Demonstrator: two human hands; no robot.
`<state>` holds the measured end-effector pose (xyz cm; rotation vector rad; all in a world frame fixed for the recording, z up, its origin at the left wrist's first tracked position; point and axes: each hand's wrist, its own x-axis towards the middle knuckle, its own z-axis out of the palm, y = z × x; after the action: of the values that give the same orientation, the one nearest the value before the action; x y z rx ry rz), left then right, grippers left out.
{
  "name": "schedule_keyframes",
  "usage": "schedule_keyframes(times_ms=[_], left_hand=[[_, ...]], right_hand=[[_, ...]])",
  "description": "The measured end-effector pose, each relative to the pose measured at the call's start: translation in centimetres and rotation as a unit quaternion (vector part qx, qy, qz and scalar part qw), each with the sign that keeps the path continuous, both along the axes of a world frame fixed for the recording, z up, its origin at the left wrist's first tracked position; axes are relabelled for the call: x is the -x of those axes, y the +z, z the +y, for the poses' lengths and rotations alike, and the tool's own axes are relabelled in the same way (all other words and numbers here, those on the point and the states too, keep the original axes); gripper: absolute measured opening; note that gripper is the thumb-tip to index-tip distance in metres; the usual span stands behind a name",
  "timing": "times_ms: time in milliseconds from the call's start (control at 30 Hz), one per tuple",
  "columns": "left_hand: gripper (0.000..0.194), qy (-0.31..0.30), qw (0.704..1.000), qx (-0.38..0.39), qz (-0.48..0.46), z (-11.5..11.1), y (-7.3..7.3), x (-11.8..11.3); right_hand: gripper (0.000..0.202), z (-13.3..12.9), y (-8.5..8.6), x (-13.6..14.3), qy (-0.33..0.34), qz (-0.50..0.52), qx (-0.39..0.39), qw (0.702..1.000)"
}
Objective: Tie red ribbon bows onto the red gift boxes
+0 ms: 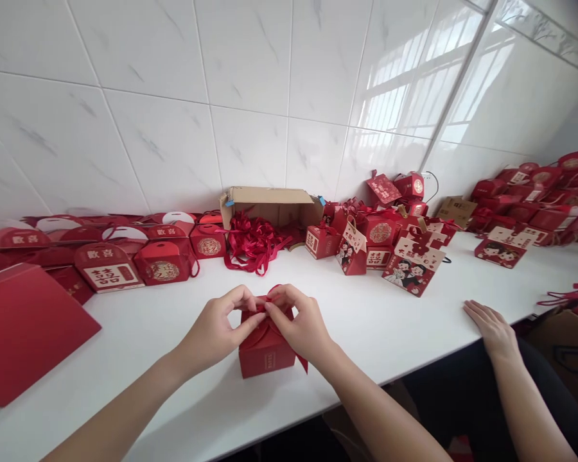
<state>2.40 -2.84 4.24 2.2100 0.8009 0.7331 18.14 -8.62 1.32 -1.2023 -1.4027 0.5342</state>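
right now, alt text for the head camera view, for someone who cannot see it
Two bare hands, left and right, pinch red ribbon atop a small red box on a white table. Behind are more red boxes and an open cardboard box spilling ribbons; another person's hand rests at right.

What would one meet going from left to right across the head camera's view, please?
Large red object → a gold-emblem red box → left hand → right hand → nearer couple-print box → another person's hand.
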Motion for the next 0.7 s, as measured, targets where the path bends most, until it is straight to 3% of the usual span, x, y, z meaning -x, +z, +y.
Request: schedule_keyframes(times_ms=[267,467,567,700], left_hand=[[0.019,0.04,0.995,-0.054,-0.07,-0.7,-1.3,-0.5],[0.016,0.053,0.992,-0.094,-0.067,-0.9,-1.8,-0.8],[0.016,0.053,0.991,-0.101,-0.065,-0.9,-1.9,-0.9],[0.018,0.051,0.991,-0.092,-0.078,-0.6,-1.9,-1.2]], right_hand=[[0.015,-0.5,-0.1,-0.4,-0.029,-0.122,-0.03,0.992],[0.018,-0.6,-0.5,-0.5,-0.093,-0.233,-0.028,0.968],[0.016,-0.5,-0.2,-0.6,-0.075,-0.217,0.019,0.973],[0.019,0.0,0.1,-0.8,0.034,-0.081,0.111,0.99]])
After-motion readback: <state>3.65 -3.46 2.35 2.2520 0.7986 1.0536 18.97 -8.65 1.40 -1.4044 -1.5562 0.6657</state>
